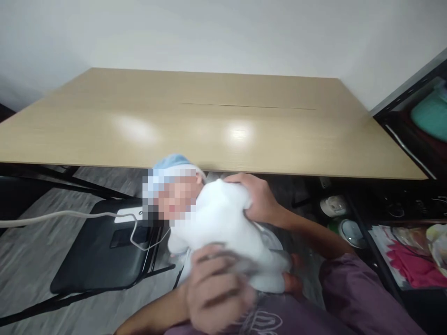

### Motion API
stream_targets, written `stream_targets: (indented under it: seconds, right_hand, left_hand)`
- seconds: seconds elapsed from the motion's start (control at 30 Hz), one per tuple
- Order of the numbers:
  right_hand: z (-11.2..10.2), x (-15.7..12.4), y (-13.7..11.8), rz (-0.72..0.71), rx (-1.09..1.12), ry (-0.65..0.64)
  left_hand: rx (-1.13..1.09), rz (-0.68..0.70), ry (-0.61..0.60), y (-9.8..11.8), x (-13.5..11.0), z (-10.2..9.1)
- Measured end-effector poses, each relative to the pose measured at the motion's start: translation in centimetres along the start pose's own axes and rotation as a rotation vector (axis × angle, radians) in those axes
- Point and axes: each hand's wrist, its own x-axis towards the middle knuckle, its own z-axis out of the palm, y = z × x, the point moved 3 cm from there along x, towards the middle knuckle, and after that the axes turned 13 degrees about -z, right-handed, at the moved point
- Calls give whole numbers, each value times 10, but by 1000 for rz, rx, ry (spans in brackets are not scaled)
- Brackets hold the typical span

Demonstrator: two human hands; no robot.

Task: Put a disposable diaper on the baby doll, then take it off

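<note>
A baby doll in a white outfit and a light blue cap lies slantwise across my lap, head toward the upper left. Its face is pixelated, and its reddish-brown feet point right. My right hand grips the doll's side near the top of the outfit, thumb and fingers around the white cloth. Over the lower front of the outfit is my left hand, closed, fingers curled against the white cloth and blurred by motion. Its fingertips are partly hidden.
A long wooden table stands just beyond the doll. On the left is a black folding chair bearing a white device with a cable. To the right, a dark shelf holds pink cloth and papers. Jars stand beside it.
</note>
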Motion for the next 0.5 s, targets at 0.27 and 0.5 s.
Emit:
stream_targets:
  seconds: [0.27,0.5]
  right_hand:
    - [-75,-40,-20,300,-198,539]
    - [-92,-35,-6,351,-346,477]
  left_hand:
    - [191,-290,59,-90,35,-24]
    - [238,-489,-233,-124,98,24]
